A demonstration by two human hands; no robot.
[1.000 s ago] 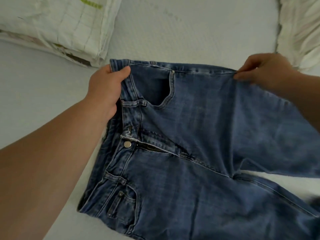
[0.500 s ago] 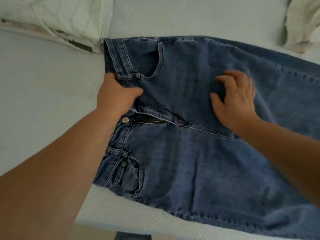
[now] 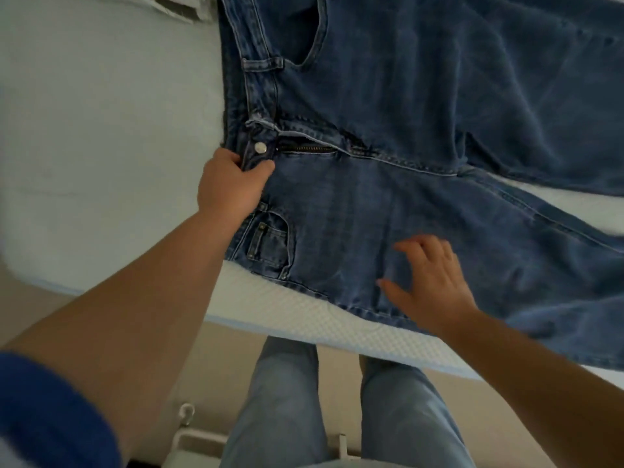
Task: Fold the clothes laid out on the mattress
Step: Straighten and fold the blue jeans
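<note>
**Jeans spread flat, waistband pinched**

While the jeans (image 3: 388,184) lie face up on the mattress (image 3: 101,130), their near hip hangs slightly past its front edge and the two legs run off to the right. At the waistband, just below the button (image 3: 260,147), the left hand (image 3: 233,187) pinches the denim between thumb and fingers. Right of that, over the near thigh, the right hand (image 3: 429,285) is spread with relaxed fingers; whether it touches the cloth I cannot tell. Denim looks heavy, limp and not slippery, so it should hold a crease; waistband and leg seams are probably the firmest places to grip. Beyond the waistband lies pale bedding (image 3: 175,6).
</note>
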